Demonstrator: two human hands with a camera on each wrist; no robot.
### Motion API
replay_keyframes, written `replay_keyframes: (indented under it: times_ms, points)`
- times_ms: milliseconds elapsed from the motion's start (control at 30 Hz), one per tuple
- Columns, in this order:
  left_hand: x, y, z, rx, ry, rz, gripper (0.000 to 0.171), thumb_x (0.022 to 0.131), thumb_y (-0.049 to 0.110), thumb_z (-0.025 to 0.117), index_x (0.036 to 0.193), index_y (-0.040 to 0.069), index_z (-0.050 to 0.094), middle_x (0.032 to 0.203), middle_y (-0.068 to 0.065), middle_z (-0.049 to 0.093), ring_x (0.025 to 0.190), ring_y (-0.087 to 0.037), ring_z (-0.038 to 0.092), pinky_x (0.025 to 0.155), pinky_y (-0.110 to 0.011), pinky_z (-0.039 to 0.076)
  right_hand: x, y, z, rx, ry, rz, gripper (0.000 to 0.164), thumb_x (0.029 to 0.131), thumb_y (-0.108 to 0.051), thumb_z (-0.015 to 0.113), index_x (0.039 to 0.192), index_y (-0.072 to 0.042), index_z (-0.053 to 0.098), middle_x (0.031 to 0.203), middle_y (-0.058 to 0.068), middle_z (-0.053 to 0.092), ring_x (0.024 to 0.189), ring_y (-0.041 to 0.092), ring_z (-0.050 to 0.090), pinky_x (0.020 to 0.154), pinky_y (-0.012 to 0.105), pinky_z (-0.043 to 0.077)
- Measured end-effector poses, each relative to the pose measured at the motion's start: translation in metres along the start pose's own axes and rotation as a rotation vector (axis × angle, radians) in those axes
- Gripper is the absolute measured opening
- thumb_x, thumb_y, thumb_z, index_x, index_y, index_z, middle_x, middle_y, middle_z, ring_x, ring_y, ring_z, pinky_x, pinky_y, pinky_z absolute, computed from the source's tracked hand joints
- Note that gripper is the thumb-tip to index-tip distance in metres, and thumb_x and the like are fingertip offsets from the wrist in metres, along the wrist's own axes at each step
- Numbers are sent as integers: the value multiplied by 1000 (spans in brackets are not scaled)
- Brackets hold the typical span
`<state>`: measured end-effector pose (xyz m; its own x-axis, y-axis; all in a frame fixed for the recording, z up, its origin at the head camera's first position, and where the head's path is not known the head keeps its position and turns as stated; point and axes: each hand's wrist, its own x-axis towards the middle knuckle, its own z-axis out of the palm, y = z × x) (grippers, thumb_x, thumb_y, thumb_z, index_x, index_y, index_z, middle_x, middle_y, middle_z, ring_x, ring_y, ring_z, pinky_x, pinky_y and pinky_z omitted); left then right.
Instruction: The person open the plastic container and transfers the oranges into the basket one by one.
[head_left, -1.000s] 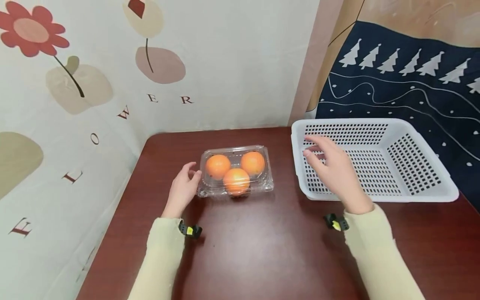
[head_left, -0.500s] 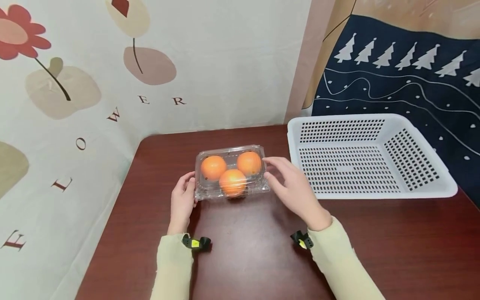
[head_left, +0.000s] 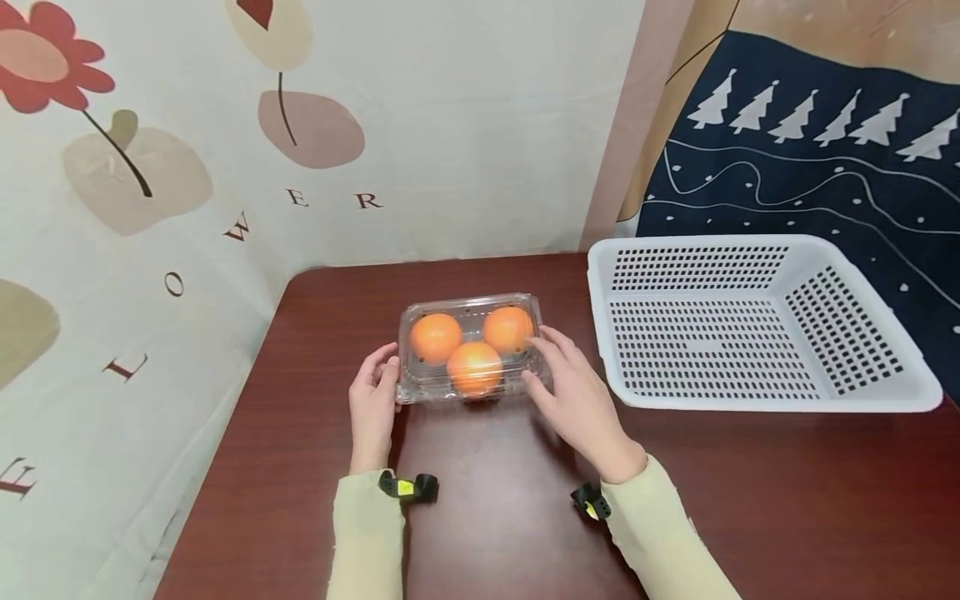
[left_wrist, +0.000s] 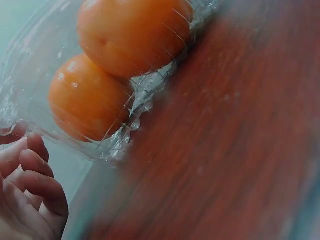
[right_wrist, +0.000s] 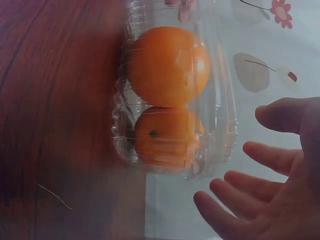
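Three oranges (head_left: 475, 369) sit in a clear box (head_left: 423, 386) on a dark red table (head_left: 487, 517), squarely between a person's two outstretched arms. Two lie behind and one in front, a cluster that likely suits the box's short shape, while its walls should check any rolling.

At the left end, the left grip (head_left: 372, 408) has its fingers curled close against the plastic, a position well suited to steadying that side. Whether it truly pinches the rim or only rests there is hard to tell, as the left wrist view cuts part of it off.

The right grip (head_left: 581, 408) is spread at the opposite end, thumb and fingers parted and, in the right wrist view, apparently just clear of the box. The facing placement would let both sides share the weight evenly.

A white basket (head_left: 750, 404) (its mouth facing up, its sides pierced with holes) stands to the right, apart from the box but within easy reach of the right arm.
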<state>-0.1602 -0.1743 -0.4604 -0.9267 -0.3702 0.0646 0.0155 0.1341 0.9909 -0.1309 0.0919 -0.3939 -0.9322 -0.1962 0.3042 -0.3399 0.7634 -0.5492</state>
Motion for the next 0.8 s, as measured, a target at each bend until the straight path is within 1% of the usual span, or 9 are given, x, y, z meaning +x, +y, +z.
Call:
replay_keyframes:
  times_ms: [133,267,333,367,467,600,667,800]
  points:
    - [-1,-1,1,-49,11,8,26,86,32,58,106,16,56,73,-4,50,45,-13,38,37,-24,37,-3,2,1,-4,-42,24,48,86,-33,54,129,-14,45,137,9,35,121,24,38,90,44,39]
    - [0,-3,-1,-97,-35,36,25,86,29,59,99,11,49,72,-4,48,45,-12,37,37,-24,35,-4,7,4,-18,-52,9,54,85,-32,57,133,-14,41,134,9,37,119,22,40,92,41,38]
    - [1,-3,-4,-110,-62,39,24,85,28,60,96,10,49,71,-4,47,45,-12,37,38,-23,34,-3,9,5,8,-51,10,56,84,-31,57,134,-13,38,134,8,37,118,21,42,92,40,39]
    - [2,-2,-5,-110,-73,38,23,85,28,60,95,10,49,70,-4,46,46,-12,37,38,-23,34,-3,10,5,30,-54,23,57,84,-31,57,134,-13,37,134,7,36,117,20,43,91,40,39]
    - [4,0,-7,-102,-95,29,23,85,28,60,92,8,51,69,-3,45,46,-11,37,39,-22,35,-1,13,7,118,-57,86,57,85,-32,56,135,-14,35,134,4,34,106,17,49,84,38,44]
    - [6,4,-6,-103,-117,23,24,86,27,59,92,4,51,66,-1,44,46,-10,38,40,-21,36,2,16,11,244,-33,194,55,86,-34,55,134,-16,37,133,1,34,98,13,49,75,31,46]
    - [6,5,-6,-118,-117,24,24,86,26,59,91,4,52,66,-1,44,46,-10,38,39,-21,35,3,17,14,307,-22,238,55,86,-37,55,134,-16,37,131,0,35,102,13,47,75,30,46]
    - [7,5,-6,-137,-110,25,23,86,25,59,91,4,52,65,0,44,46,-10,37,39,-21,35,3,22,19,443,-8,310,63,82,-45,58,134,-15,37,127,0,40,109,14,46,76,33,47]
